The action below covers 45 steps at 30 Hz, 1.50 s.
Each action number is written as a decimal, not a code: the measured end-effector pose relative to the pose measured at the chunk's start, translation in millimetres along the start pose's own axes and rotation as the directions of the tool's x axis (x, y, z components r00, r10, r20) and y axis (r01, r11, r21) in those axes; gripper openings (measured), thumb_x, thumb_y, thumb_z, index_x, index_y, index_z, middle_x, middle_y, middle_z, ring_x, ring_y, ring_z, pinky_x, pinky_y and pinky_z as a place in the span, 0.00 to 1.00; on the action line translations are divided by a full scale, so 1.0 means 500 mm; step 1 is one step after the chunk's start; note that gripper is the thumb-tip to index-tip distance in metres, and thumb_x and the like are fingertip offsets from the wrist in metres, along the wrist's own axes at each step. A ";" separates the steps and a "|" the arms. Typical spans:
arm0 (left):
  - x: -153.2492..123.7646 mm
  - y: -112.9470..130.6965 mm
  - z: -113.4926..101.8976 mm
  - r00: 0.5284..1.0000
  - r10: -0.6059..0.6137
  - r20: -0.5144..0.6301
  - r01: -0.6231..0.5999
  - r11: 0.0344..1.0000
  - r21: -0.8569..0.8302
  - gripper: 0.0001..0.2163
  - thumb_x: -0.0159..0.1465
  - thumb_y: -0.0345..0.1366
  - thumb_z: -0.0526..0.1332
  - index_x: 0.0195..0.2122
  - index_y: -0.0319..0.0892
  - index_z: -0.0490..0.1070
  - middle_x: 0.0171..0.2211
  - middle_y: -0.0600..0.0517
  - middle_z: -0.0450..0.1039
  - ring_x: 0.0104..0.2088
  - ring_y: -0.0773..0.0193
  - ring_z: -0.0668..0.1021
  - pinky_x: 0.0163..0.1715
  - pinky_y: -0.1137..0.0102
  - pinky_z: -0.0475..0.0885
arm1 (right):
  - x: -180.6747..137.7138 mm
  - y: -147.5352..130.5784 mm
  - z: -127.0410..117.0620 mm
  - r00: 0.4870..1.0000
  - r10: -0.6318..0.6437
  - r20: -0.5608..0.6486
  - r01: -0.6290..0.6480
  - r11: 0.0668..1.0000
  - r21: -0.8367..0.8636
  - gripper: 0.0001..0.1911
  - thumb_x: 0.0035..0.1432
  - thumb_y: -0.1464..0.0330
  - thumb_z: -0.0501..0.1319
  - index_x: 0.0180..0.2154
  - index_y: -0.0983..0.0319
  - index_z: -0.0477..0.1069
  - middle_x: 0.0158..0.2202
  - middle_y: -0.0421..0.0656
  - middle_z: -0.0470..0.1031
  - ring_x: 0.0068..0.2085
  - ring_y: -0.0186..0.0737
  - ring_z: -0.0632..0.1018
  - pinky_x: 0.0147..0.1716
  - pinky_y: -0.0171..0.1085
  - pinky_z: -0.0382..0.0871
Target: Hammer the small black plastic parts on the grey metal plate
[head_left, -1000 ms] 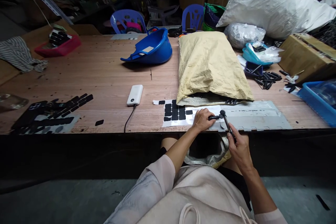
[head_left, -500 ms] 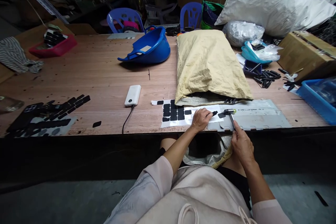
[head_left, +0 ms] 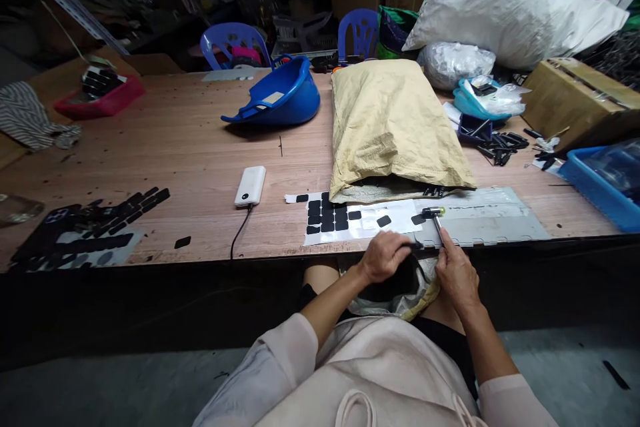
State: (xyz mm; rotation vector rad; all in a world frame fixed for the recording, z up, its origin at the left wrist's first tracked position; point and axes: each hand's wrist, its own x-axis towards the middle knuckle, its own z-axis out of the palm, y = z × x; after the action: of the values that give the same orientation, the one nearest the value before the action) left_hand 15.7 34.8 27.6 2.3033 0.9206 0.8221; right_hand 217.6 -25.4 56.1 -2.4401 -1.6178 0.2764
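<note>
My right hand [head_left: 457,273] is closed round the handle of a small hammer [head_left: 441,223]. The hammer's head, black with a yellow-green end, is over the grey sheet [head_left: 493,217] beside a black rounded patch [head_left: 419,219]. Over the table's front edge, my left hand [head_left: 385,257] has its fingers pinched on a small black piece [head_left: 414,246], mostly hidden. Under that hand an open sack [head_left: 423,297] rests between the legs. White backing paper [head_left: 370,230] bearing several black rounded patches [head_left: 327,217] lies to the left of the hammer.
A large tan sack [head_left: 400,123] lies behind the paper, its mouth facing me with black pieces inside. A white power bank [head_left: 251,185] with a cable, a blue basin [head_left: 285,93], a blue tray [head_left: 607,180] and a cardboard box [head_left: 575,103] also occupy the table.
My left hand has moved back from the paper toward me, past the table edge. A black patch on the paper is now uncovered. The hammer stays nearly in place.
</note>
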 end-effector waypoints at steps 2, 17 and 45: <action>-0.065 0.008 0.026 0.990 0.085 0.114 -0.078 0.995 -0.058 0.17 0.76 0.45 0.52 0.52 0.42 0.76 0.41 0.46 0.81 0.42 0.58 0.80 0.46 0.64 0.72 | 0.000 0.001 0.003 1.000 -0.008 -0.011 0.008 1.000 -0.002 0.30 0.71 0.65 0.48 0.72 0.52 0.61 0.47 0.49 0.80 0.44 0.46 0.77 0.40 0.40 0.69; -0.031 0.024 0.048 0.995 -0.085 0.060 0.091 0.990 -0.104 0.13 0.74 0.37 0.55 0.39 0.43 0.80 0.35 0.49 0.81 0.36 0.63 0.81 0.43 0.70 0.75 | 0.002 0.010 0.016 0.998 -0.048 -0.035 0.047 0.999 -0.017 0.30 0.70 0.66 0.50 0.72 0.50 0.62 0.45 0.48 0.80 0.42 0.46 0.78 0.39 0.40 0.69; 0.148 -0.041 -0.073 0.933 -0.360 0.006 0.356 0.924 0.136 0.05 0.62 0.34 0.68 0.39 0.43 0.80 0.40 0.50 0.79 0.44 0.58 0.79 0.47 0.66 0.74 | -0.004 0.010 0.020 0.997 -0.071 -0.044 0.071 0.997 -0.001 0.31 0.70 0.66 0.49 0.72 0.53 0.60 0.47 0.49 0.79 0.43 0.46 0.76 0.41 0.41 0.70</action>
State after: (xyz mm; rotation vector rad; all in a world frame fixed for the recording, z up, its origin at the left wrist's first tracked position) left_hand 25.0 111.1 64.3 2.1519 1.3680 0.5804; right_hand 218.5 -28.6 45.0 -2.3652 -1.6809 0.2108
